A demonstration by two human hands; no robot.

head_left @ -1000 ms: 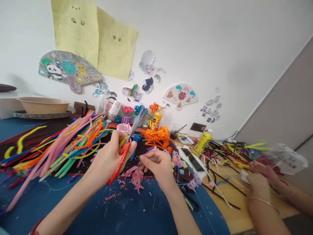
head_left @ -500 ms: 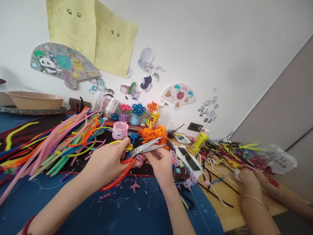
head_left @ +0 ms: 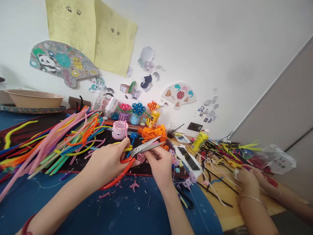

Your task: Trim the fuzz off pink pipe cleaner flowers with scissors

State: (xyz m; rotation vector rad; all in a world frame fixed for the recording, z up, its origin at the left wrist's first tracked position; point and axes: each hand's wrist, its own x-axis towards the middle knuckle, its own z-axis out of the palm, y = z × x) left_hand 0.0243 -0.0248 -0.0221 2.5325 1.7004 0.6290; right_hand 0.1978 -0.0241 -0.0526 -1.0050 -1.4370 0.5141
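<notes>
My left hand (head_left: 107,160) is closed round the scissors (head_left: 145,148), whose red-orange handle loops below the palm. The blades point right and stand slightly apart. A yellow bit shows by its fingertips; I cannot tell whether it belongs to the scissors. My right hand (head_left: 160,161) pinches a small pink fuzzy pipe-cleaner piece (head_left: 141,158) just under the blades, partly hidden by the fingers. Pink scraps (head_left: 134,185) lie on the blue table cover below. Behind the hands stands a pink pipe-cleaner pot (head_left: 119,130), beside a blue pipe-cleaner flower (head_left: 133,137).
Loose coloured pipe cleaners (head_left: 63,140) spread across the left. An orange pipe-cleaner heap (head_left: 153,133), potted flowers (head_left: 138,112) and a yellow-capped bottle (head_left: 155,117) stand behind. At right are a phone (head_left: 188,158), a yellow bottle (head_left: 199,141) and another person's hands (head_left: 249,179).
The scissor blades have come slightly closer together, and a pink bit now shows between them. Both my hands have stayed in nearly the same place.
</notes>
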